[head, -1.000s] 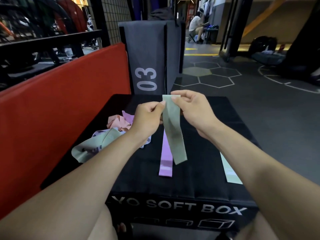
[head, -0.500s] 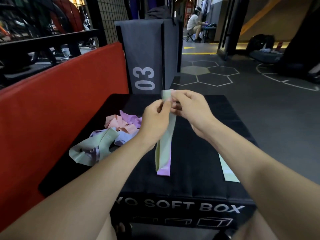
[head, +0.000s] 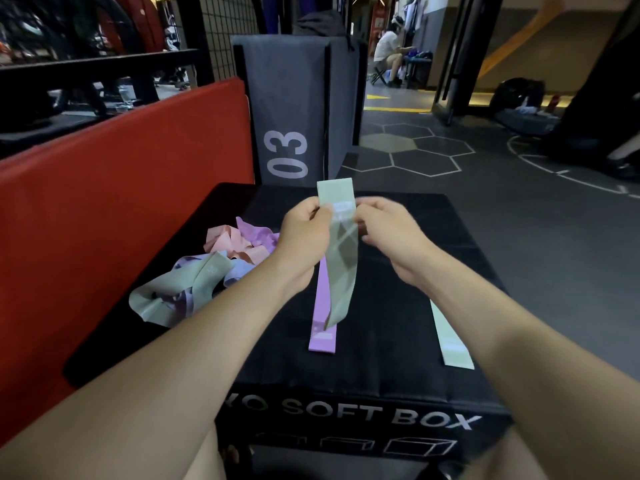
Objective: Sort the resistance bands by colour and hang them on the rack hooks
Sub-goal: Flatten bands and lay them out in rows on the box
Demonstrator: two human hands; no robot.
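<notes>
While the tangled bands (head: 194,271) lie on the black box (head: 398,341), the left hand (head: 304,240) and right hand (head: 391,237) pinch a green band (head: 341,268) dangling over the purple band (head: 322,323).

Black soft box (head: 398,341) serves as worktop; fabric top, front face lettered "SOFT BOX" in white, box outlines printed below. Stands on dark grey floor (head: 554,265).

Lying directly on top:
- Tangled heap of bands (head: 207,268) at left half: pale green, lilac, pink, purple loops intermixed; individual count not determinable.
- Purple band (head: 322,327), flat, straight, near centre, running front to back; far part hidden.
- Pale green band (head: 452,337), flat, at right side, near right edge; upper part hidden behind forearm.
</notes>
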